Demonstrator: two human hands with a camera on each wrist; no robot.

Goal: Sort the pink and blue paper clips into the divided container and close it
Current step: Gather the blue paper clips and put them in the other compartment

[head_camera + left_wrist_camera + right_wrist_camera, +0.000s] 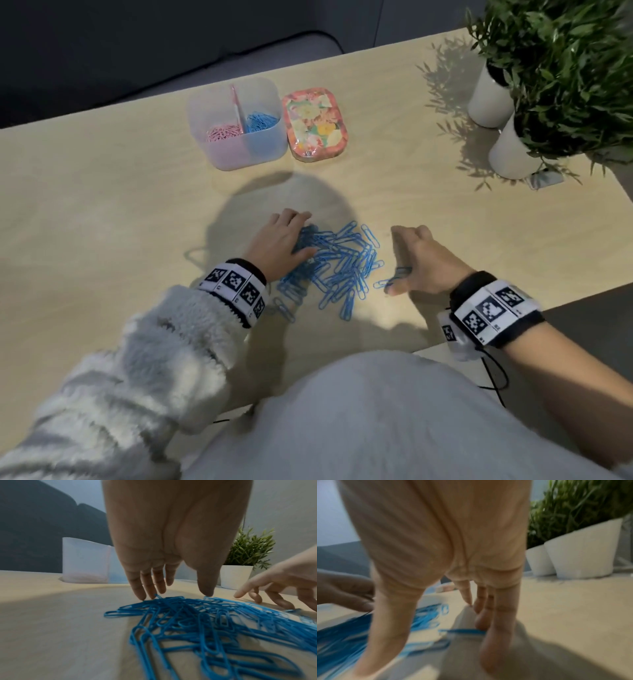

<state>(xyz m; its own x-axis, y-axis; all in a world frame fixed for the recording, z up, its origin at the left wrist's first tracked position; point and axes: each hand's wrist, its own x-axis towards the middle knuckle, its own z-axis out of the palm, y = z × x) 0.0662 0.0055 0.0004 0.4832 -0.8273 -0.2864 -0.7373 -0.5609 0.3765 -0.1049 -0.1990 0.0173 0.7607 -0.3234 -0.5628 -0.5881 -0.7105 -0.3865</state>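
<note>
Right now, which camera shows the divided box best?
The head view: it looks down into the box, with pink clips left of the divider and blue clips right. The left wrist view shows only its cloudy side wall. In the right wrist view I cannot make it out.

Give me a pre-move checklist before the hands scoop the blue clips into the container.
1. Divided container open, lid off beside it: ok.
2. Blue compartment has room: ok, the blue clips inside lie low.
3. No pink clips left on the table: ok, the loose pile is all blue.
4. Left hand on the pile, fingers touching clips: ok.
5. Right hand on the pile: not ok, it rests beside it with a few stray clips at the thumb.
6. Any clips gripped by the right hand: cannot tell, that wrist view is blurred.
</note>
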